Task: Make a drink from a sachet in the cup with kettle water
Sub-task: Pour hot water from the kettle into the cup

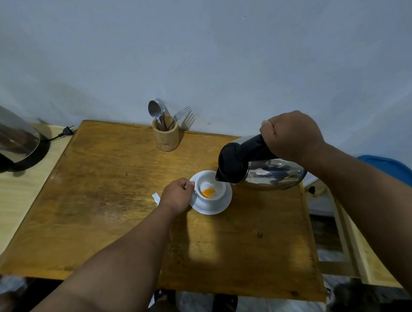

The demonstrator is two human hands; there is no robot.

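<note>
Right hand [291,134] grip tight around tilted kettle [267,169] handle, left hand [177,194] grip steadying cup [210,191]

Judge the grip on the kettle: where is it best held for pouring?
By its black handle, from above, as the right hand does. The kettle is tipped with its spout at the cup; the steel body may be hot.

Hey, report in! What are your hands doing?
Right hand tilting kettle over cup. Left hand steadying cup. Orange powder inside. Nothing blocking.
</note>
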